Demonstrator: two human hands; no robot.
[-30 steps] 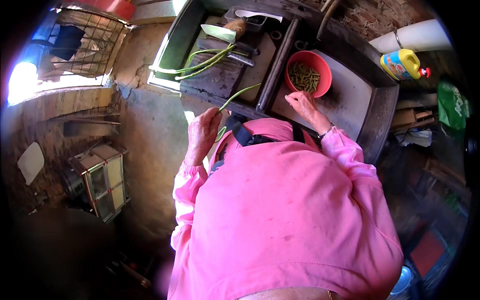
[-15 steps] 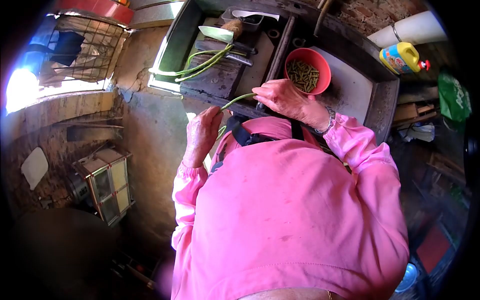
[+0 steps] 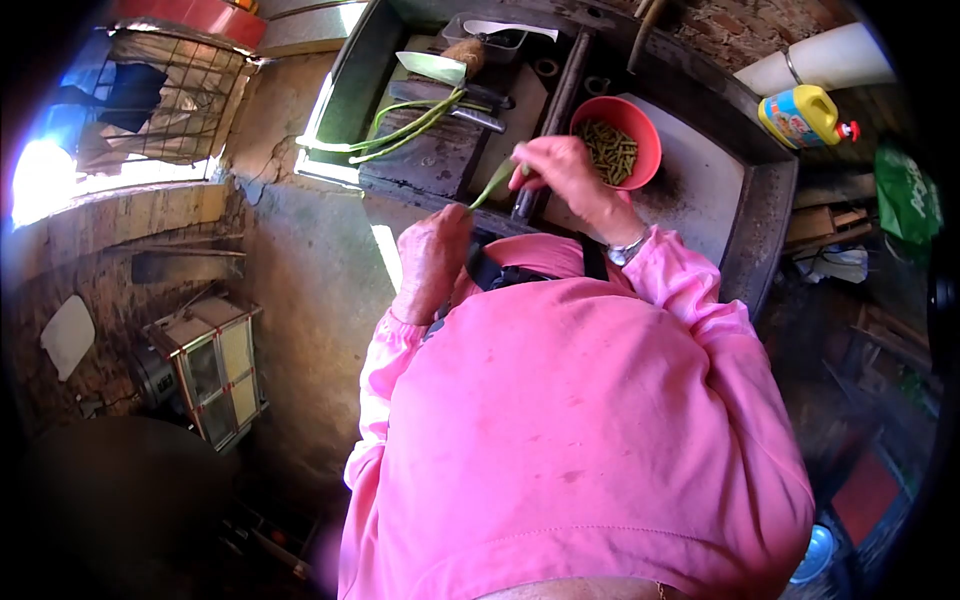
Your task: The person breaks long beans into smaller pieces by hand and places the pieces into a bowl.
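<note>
Shifts a little toward 3 o'clock with the left grip [image 3: 435, 250] compared with half a second ago, lifts slightly toward 12 with the right grip [image 3: 572, 178], and so tilts the long green pod [image 3: 492, 188] more steeply. Spans the gap between both hands with that pod, just at the near edge of the worktop [image 3: 705, 165]. Clamps one end in the curled left grip; seems to pinch the other in the right grip, though impossible to tell exact contact through blur. Runs lengthwise from 7 or 8 toward 1 or 2 o'clock. Probably light, flexible, snappable; best taken gently near both ends. Shows a red bowl [image 3: 648, 135] of short green pieces [image 3: 605, 150] at the right grip's 2 o'clock.
</note>
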